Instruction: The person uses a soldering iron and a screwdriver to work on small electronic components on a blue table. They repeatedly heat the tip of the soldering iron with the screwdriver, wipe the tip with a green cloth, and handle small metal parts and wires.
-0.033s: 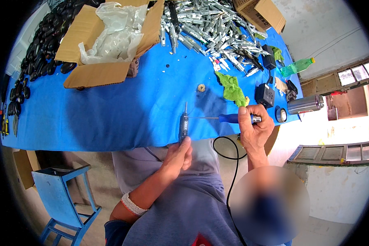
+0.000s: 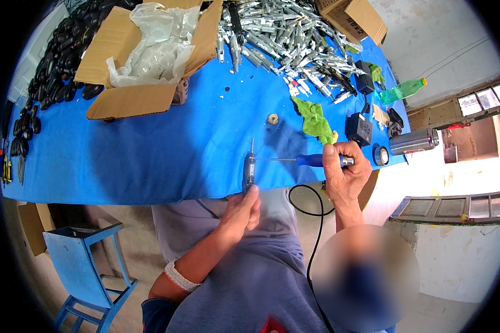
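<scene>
My left hand (image 2: pixel 242 211) holds a slim grey metal tool body (image 2: pixel 249 169) upright at the table's front edge, a thin shaft rising from its upper end. My right hand (image 2: pixel 344 172) grips a blue-handled screwdriver (image 2: pixel 311 160) level, its long thin blade reaching left to the grey piece's side near the top. A small round tan piece (image 2: pixel 273 119) and a green cloth (image 2: pixel 312 119) lie beyond my hands on the blue tablecloth (image 2: pixel 122 155).
An open cardboard box (image 2: pixel 129 104) holds plastic bags. Piles of metal parts (image 2: pixel 283 39) and black casings (image 2: pixel 55 69) lie around it. At right are a power adapter (image 2: pixel 359 130), green bottle (image 2: pixel 401 90) and steel flask (image 2: pixel 414 143). A blue chair (image 2: pixel 80 269) stands lower left, near a hanging cable.
</scene>
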A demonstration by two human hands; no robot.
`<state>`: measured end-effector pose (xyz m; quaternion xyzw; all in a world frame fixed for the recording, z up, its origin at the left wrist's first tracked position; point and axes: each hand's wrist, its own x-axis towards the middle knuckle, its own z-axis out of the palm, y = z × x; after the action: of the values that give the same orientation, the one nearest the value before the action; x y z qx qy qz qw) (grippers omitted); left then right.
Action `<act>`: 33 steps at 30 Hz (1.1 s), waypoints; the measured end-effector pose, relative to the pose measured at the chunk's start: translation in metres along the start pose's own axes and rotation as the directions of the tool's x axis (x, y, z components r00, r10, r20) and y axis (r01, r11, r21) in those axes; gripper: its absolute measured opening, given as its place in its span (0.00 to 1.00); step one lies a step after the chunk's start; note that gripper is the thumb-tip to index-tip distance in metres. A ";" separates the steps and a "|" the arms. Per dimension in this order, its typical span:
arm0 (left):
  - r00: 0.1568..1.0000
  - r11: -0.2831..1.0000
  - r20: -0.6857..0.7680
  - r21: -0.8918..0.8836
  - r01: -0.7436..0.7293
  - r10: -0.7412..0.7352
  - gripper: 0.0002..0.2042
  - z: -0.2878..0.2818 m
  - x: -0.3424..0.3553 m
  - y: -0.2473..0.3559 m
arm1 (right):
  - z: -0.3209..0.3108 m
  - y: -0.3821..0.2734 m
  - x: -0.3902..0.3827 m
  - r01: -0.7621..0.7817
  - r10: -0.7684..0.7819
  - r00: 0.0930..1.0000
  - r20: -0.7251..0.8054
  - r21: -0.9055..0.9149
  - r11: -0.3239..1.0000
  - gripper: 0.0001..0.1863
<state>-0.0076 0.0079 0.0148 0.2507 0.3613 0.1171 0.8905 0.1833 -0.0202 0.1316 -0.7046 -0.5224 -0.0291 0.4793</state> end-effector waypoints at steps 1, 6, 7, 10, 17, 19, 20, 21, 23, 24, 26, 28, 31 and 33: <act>1.000 1.000 0.001 0.001 -0.002 0.002 0.22 0.000 0.000 0.000 | 0.000 0.001 0.000 0.007 -0.007 1.000 -0.001 0.003 1.000 0.09; 1.000 1.000 -0.006 0.013 0.002 -0.001 0.22 0.001 -0.001 0.001 | 0.000 0.001 -0.001 -0.013 0.013 1.000 0.002 0.014 1.000 0.09; 1.000 1.000 -0.007 0.014 0.003 -0.003 0.22 0.001 -0.001 0.001 | 0.000 0.001 -0.001 -0.014 0.014 1.000 0.002 0.015 1.000 0.09; 1.000 1.000 -0.007 0.011 0.000 0.000 0.22 0.001 -0.001 0.002 | 0.000 0.001 0.000 -0.012 0.012 1.000 0.001 0.014 1.000 0.09; 1.000 1.000 -0.006 0.018 -0.003 0.003 0.22 0.002 -0.001 0.002 | 0.000 -0.001 0.001 0.004 -0.004 1.000 0.010 -0.020 1.000 0.10; 1.000 1.000 -0.008 0.017 -0.003 0.004 0.22 0.001 0.000 0.000 | 0.000 -0.002 0.002 0.017 -0.016 1.000 0.015 -0.013 1.000 0.10; 1.000 1.000 -0.009 0.016 -0.004 0.004 0.22 0.001 0.000 0.000 | 0.000 -0.003 0.002 0.015 -0.015 1.000 0.025 -0.015 1.000 0.10; 1.000 1.000 -0.008 0.017 -0.003 0.003 0.22 0.001 0.000 0.000 | -0.001 -0.003 0.002 0.013 -0.013 0.999 0.034 -0.016 1.000 0.10; 1.000 1.000 -0.008 0.019 -0.001 0.001 0.21 0.001 -0.001 0.000 | -0.001 -0.004 0.002 0.014 -0.013 0.999 0.047 -0.021 1.000 0.10; 1.000 1.000 -0.011 0.019 0.000 0.001 0.21 0.001 -0.001 0.001 | -0.002 -0.004 0.002 0.017 -0.016 0.999 0.050 -0.023 1.000 0.10; 1.000 1.000 -0.013 0.020 0.001 0.000 0.21 0.001 -0.001 0.001 | -0.001 -0.004 0.002 0.021 -0.020 0.999 0.049 -0.024 0.999 0.10; 1.000 1.000 -0.006 0.015 0.004 -0.004 0.21 0.002 -0.001 0.001 | 0.000 -0.003 0.003 0.024 -0.023 0.999 0.042 -0.021 0.999 0.10; 1.000 1.000 -0.006 0.010 0.002 -0.002 0.21 0.000 0.001 -0.001 | 0.000 -0.003 0.003 0.030 -0.029 0.999 0.041 -0.024 0.999 0.10; 1.000 1.000 -0.003 0.005 -0.001 0.001 0.21 -0.001 0.001 -0.001 | -0.001 -0.003 0.002 0.023 -0.023 0.999 0.031 -0.022 0.999 0.10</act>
<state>-0.0073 0.0075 0.0133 0.2531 0.3629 0.1171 0.8891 0.1823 -0.0191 0.1354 -0.7043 -0.5375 -0.0294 0.4628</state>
